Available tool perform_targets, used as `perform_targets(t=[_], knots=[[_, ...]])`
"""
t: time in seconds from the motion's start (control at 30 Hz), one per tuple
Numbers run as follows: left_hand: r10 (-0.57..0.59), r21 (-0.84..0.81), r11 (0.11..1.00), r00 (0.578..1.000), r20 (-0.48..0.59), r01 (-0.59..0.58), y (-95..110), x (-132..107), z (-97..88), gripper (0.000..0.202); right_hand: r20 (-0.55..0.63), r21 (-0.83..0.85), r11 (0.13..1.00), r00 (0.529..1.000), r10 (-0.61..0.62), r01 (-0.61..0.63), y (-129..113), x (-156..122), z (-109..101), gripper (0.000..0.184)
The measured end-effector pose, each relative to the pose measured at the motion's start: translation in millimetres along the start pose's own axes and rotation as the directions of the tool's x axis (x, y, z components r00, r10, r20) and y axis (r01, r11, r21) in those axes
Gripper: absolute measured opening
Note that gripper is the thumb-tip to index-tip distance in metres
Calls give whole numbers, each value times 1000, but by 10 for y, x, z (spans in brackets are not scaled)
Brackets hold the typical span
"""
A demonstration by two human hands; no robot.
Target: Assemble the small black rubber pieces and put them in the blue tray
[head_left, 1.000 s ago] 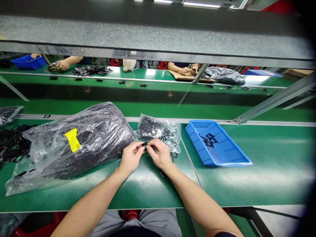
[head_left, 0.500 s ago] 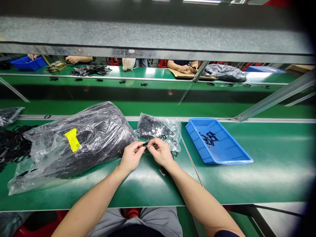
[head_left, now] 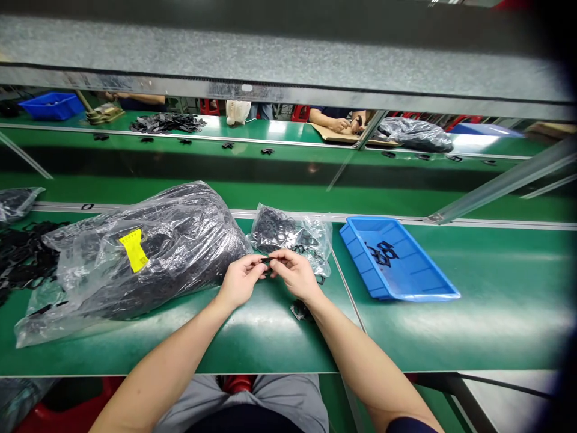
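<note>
My left hand (head_left: 240, 282) and my right hand (head_left: 295, 275) meet over the green table, fingertips pinched together on a small black part (head_left: 265, 262). Just behind them lies a small clear bag (head_left: 293, 236) of black parts. A large clear bag (head_left: 139, 255) stuffed with black parts and bearing a yellow label (head_left: 133, 249) lies to the left of my left hand. Another small black piece (head_left: 299, 310) rests on the table beside my right wrist. A blue tray (head_left: 395, 262) with a few black parts in it sits to the right.
Loose black parts (head_left: 22, 255) are heaped at the far left. A conveyor belt (head_left: 288, 180) runs behind the table, carrying small black pieces. Across it, other people's hands (head_left: 340, 125) work near piles of black parts (head_left: 167, 123), a dark bag (head_left: 415, 135) and a blue bin (head_left: 51, 104).
Both hands stay pinched on the small black part and have shifted only slightly. The view has tilted a little. A person's arm at the far left has moved away.
</note>
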State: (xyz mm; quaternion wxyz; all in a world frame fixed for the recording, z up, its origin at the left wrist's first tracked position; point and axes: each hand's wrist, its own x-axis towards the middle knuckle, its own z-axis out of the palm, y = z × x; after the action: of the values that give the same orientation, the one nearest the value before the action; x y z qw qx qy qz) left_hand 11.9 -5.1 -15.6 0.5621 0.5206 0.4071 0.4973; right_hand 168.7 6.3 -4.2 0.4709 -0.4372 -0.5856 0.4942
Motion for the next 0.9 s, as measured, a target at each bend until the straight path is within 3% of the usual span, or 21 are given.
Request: perform_targets(t=[0.1, 0.23, 0.43, 0.6, 0.9], knots=[[4, 16, 1000, 1000, 0, -4, 12, -3, 8, 22, -5, 0, 1000, 1000, 5, -5, -8, -7, -17, 19], [18, 42, 999, 999, -30, -17, -28, -7, 7, 25, -87, -131, 989, 993, -80, 69, -1, -40, 0, 16], [186, 193, 969, 970, -157, -154, -99, -22, -23, 20, -127, -282, 954, 981, -144, 104, 29, -72, 68, 10], [304, 317, 913, 947, -105, -258, -36, -29, -25, 9, -101, -314, 936, 975, -198, 157, 35, -82, 101, 6], [308, 320, 909, 948, -79, -268, 21, -28, -33, 9, -84, -403, 875, 941, -328, 269, 3, -102, 111, 5]])
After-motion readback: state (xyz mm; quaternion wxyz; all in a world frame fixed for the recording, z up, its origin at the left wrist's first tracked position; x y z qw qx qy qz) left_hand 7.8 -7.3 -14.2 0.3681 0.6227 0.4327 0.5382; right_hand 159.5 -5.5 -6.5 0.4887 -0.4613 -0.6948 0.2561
